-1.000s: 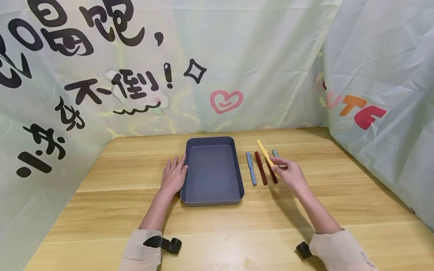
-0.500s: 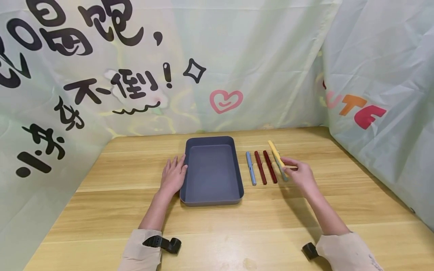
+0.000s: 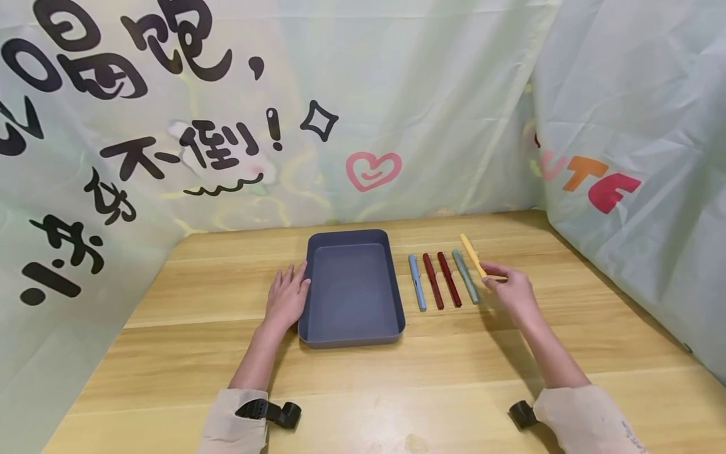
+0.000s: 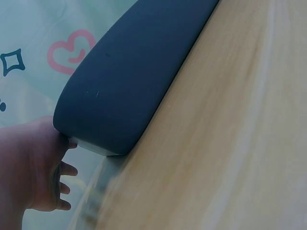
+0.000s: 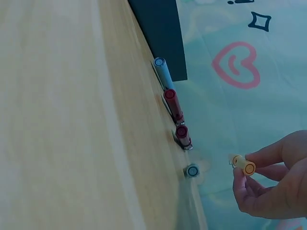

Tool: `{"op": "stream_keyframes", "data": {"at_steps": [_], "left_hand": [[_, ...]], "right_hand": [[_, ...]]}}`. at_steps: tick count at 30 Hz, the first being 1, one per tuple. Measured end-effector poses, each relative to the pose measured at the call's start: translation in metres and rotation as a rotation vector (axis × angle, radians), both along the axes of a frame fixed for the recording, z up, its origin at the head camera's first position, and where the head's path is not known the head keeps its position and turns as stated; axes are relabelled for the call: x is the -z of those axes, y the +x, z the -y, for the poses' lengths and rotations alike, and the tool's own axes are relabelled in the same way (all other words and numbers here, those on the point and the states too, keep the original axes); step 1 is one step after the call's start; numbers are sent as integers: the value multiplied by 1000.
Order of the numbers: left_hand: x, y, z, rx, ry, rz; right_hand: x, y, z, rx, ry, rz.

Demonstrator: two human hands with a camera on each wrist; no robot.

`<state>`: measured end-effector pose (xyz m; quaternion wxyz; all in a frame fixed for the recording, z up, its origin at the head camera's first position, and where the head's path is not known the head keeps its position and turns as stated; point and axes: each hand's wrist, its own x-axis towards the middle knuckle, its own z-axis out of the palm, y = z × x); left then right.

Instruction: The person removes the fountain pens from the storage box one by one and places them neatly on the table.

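Note:
My right hand (image 3: 513, 291) pinches a yellow pen (image 3: 472, 253) near its lower end, between thumb and fingers. In the right wrist view the yellow pen (image 5: 243, 165) is held above the table, apart from the others. Left of it lie a grey-green pen (image 3: 466, 276), two dark red pens (image 3: 449, 279) and a blue pen (image 3: 417, 282), side by side in a row. My left hand (image 3: 287, 295) rests against the left side of a dark blue-grey tray (image 3: 351, 341), fingers spread. In the left wrist view the thumb side of the hand touches the tray wall (image 4: 115, 81).
A wooden table (image 3: 363, 391) carries everything. Behind it and at both sides hang pale green printed cloths (image 3: 442, 126), with a pink heart and black characters. A black strap device (image 3: 272, 413) sits on the left sleeve, another (image 3: 522, 415) by the right cuff.
My right hand has carried the yellow pen rightward, over the dark red and grey-green pens, to the right of the row. My left hand stays at the tray. The head view shifts slightly.

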<state>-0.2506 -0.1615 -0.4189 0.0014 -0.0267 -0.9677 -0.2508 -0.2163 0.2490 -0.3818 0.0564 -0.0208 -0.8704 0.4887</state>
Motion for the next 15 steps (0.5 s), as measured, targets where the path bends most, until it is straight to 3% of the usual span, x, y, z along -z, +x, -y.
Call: {"op": "stream_keyframes", "data": {"at_steps": [15], "left_hand": [[0, 0, 1, 4, 4, 1]], "right_hand": [[14, -5, -12, 50, 41, -1]]}}
